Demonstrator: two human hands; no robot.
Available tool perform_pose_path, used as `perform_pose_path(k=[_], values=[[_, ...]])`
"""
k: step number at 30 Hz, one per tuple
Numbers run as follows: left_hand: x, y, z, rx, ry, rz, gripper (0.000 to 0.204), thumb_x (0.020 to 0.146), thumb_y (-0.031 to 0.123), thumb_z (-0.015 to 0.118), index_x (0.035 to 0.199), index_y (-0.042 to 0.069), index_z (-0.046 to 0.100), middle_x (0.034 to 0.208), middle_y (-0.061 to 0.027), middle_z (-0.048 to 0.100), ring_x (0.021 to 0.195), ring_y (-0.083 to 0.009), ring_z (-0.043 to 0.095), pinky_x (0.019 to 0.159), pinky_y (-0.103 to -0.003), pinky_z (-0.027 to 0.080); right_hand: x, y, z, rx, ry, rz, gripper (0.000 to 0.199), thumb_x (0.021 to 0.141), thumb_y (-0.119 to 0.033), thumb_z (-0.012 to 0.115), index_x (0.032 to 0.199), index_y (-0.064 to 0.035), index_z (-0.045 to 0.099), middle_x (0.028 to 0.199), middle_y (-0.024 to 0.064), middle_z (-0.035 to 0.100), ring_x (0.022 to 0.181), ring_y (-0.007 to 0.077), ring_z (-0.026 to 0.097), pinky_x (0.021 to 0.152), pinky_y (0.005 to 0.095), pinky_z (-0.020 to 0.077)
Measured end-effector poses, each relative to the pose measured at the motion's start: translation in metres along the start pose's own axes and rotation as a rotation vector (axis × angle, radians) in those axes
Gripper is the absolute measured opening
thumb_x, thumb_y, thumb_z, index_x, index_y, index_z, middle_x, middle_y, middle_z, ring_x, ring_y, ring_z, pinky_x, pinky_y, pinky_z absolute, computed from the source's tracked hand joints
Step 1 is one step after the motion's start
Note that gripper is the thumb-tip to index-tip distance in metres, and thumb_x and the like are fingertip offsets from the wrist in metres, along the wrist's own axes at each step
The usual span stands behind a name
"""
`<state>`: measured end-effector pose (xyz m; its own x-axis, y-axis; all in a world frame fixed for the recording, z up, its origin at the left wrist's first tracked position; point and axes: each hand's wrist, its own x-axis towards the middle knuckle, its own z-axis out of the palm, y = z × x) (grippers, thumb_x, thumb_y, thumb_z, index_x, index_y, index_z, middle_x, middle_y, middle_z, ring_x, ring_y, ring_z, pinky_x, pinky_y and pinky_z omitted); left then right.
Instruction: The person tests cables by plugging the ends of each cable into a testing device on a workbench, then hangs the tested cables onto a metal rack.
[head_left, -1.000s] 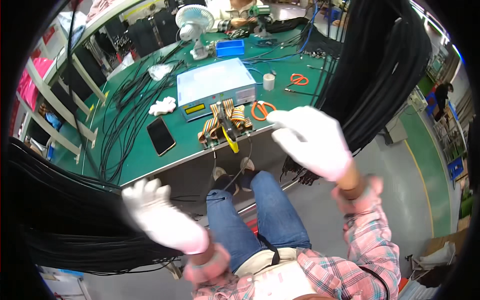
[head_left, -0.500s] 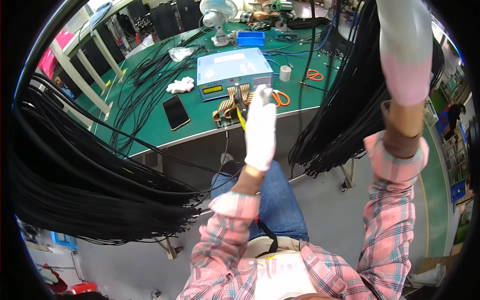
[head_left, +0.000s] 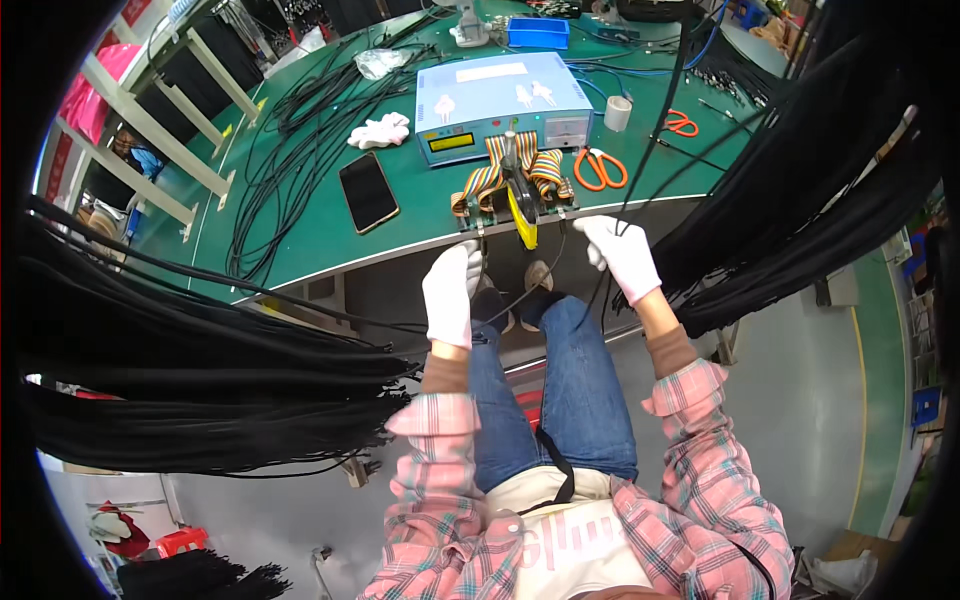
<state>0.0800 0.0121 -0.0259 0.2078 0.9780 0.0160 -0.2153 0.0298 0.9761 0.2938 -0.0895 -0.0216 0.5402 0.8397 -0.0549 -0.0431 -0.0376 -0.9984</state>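
Note:
My left hand (head_left: pixel 452 296), in a white glove, is closed at the front edge of the table, its fingertips on a thin black cable just below the left end of a test fixture (head_left: pixel 512 208). My right hand (head_left: pixel 622 258), also gloved, has its fingers curled together beside the fixture's right end; what they hold, if anything, is hidden. Another thin black cable (head_left: pixel 545 283) hangs in a curve from that right end. The fixture has a yellow-and-black lever handle (head_left: pixel 524 215) and striped ribbon cables (head_left: pixel 484 183) leading to a light-blue tester box (head_left: pixel 500 95).
Thick bundles of black cables hang at the left (head_left: pixel 200 350) and right (head_left: pixel 790 230). On the green table (head_left: pixel 320 225) lie a phone (head_left: pixel 368 193), spare gloves (head_left: pixel 380 130), orange-handled scissors (head_left: pixel 601 170), a tape roll (head_left: pixel 618 113), a blue tray (head_left: pixel 538 33) and loose cables.
My right hand has come down from high on the right to the fixture's right side. My left hand has drawn back from the lever handle to the fixture's left end. The view has shifted.

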Motion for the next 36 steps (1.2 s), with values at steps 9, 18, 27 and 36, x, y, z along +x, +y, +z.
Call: perform_pose_path(k=[9,18,27,36], values=[[0.021,-0.006,0.023,-0.006,0.024,-0.32,0.019,0.089,0.014,0.06,0.099,0.0,0.066,0.092,-0.0127,0.068,0.076,-0.0161,0.063,0.072,-0.028,0.05,0.027,0.015,0.03,0.166,-0.023,0.153,0.02,0.09,-0.017,0.06,0.092,-0.0013,0.073,0.066,0.0026,0.062,0.049,0.0065,0.042,0.048,0.019,0.0329],[-0.026,-0.086,-0.03,0.369,-0.151,0.021,0.023,0.089,0.019,0.058,0.092,-0.003,0.066,0.088,-0.0134,0.067,0.073,-0.0224,0.061,0.07,-0.031,0.049,-0.012,0.029,0.035,0.132,0.068,0.01,0.03,0.096,-0.018,0.051,0.103,0.0053,0.068,0.056,-0.0016,0.049,0.048,0.0048,0.038,0.047,0.0186,0.0296],[-0.092,-0.18,0.036,-1.03,-0.306,-1.288,0.036,0.099,0.027,0.046,0.114,-0.003,0.057,0.111,-0.0183,0.065,0.099,-0.0344,0.062,0.083,-0.044,0.051,-0.058,0.055,0.042,0.231,-0.101,0.027,0.029,0.096,-0.012,0.047,0.108,0.0058,0.066,0.061,-0.0006,0.052,0.052,0.0046,0.04,0.05,0.0185,0.0326],[-0.081,-0.206,0.019,-1.203,-0.182,-1.063,0.027,0.096,0.018,0.044,0.112,0.0,0.057,0.098,-0.0154,0.063,0.082,-0.0271,0.059,0.068,-0.037,0.048,-0.1,0.037,0.039,0.15,-0.106,-0.041,0.027,0.093,-0.009,0.05,0.109,0.0061,0.066,0.071,0.0051,0.062,0.055,0.0063,0.045,0.052,0.0172,0.034]])
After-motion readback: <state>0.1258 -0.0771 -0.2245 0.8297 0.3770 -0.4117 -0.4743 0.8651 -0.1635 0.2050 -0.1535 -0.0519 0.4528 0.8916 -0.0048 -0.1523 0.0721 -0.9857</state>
